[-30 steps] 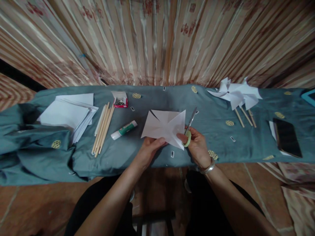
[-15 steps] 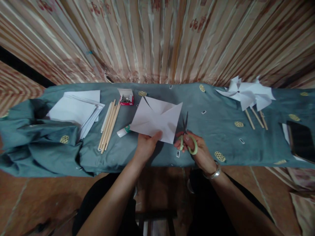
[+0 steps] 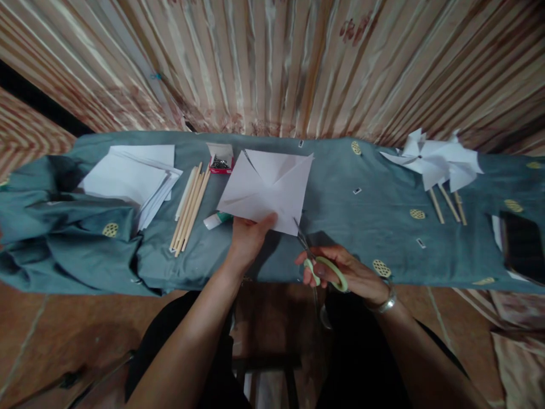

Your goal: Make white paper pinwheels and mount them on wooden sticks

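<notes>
My left hand [image 3: 250,241] pinches the near edge of a white paper square [image 3: 268,184], its thumb on top and fingers underneath. Slits run inward from the far corners and the left corner of the square. In my right hand [image 3: 340,267] are scissors with pale green handles [image 3: 336,276], fingers through the loops. The scissor blades reach the near right corner of the paper. Partly beneath the sheet's left edge lies a glue stick [image 3: 215,220] with a white and green body.
Left of the paper are wooden sticks [image 3: 193,207], a red box of metal pins [image 3: 220,160] and a paper stack [image 3: 128,173]. Finished paper pinwheels [image 3: 438,159] and a phone [image 3: 522,244] lie to the right. A patterned curtain [image 3: 264,68] hangs behind the cloth-covered table [image 3: 361,227].
The scissors have turned and tilted leftward, from beside the paper to its near right corner. My left hand keeps its hold on the paper.
</notes>
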The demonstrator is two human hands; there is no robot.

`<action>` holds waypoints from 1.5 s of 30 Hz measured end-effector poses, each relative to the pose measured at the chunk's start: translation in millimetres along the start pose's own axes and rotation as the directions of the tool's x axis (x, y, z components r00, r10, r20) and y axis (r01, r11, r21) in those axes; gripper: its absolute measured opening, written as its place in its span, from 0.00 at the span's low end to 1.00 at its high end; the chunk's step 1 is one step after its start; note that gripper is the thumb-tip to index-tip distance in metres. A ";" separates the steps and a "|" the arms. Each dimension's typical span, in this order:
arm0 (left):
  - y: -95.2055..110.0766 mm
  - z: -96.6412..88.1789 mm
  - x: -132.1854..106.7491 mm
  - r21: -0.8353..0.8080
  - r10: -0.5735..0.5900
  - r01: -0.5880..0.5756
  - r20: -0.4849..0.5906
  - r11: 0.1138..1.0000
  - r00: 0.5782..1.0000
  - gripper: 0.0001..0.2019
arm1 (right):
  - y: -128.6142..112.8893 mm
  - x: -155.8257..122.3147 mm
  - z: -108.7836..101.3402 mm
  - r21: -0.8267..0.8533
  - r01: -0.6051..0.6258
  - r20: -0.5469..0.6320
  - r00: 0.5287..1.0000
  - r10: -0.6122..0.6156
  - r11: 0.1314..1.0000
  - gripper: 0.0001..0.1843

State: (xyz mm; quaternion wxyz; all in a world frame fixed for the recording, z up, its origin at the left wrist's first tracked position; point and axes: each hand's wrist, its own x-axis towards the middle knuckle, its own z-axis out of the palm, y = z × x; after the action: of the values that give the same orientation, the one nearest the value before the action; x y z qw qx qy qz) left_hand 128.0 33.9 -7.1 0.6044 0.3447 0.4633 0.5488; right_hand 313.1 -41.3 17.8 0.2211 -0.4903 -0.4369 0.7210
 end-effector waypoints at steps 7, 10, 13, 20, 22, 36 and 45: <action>-4.6 2.9 -3.7 0.069 -0.021 0.021 0.007 0.997 1.000 0.14 | -0.5 1.5 0.7 -0.016 0.021 -0.022 1.000 -0.021 1.000 0.31; -6.3 2.8 -3.1 0.082 -0.009 0.008 0.007 0.997 1.000 0.15 | -0.6 1.1 0.4 -0.004 0.018 -0.014 1.000 -0.018 1.000 0.30; -7.0 2.5 -2.4 0.076 -0.011 0.011 0.003 0.997 1.000 0.14 | -1.6 0.5 0.4 0.021 0.006 -0.004 1.000 -0.006 1.000 0.31; -5.0 2.0 -2.2 0.024 -0.011 0.010 0.026 1.000 1.000 0.15 | -2.4 -0.6 1.0 0.015 -0.003 -0.009 1.000 0.003 1.000 0.31; -4.0 2.0 -2.4 0.019 -0.010 0.009 0.024 1.000 1.000 0.15 | -2.4 -0.2 1.1 0.009 0.002 -0.012 1.000 -0.002 1.000 0.29; -2.3 1.8 -3.5 0.028 -0.016 0.015 0.030 0.999 0.999 0.15 | 1.0 1.4 1.3 0.003 0.018 -0.028 0.999 -0.018 1.000 0.24; -0.6 2.4 -4.5 0.030 -0.021 0.020 0.024 0.999 1.000 0.17 | 3.1 0.8 2.9 0.117 0.022 -0.038 0.999 -0.018 0.993 0.21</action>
State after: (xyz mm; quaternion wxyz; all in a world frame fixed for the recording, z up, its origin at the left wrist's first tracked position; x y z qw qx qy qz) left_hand 130.6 29.6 -6.0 0.6102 0.3557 0.4677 0.5314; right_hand 310.5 -43.4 15.2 0.2647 -0.4854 -0.3946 0.7339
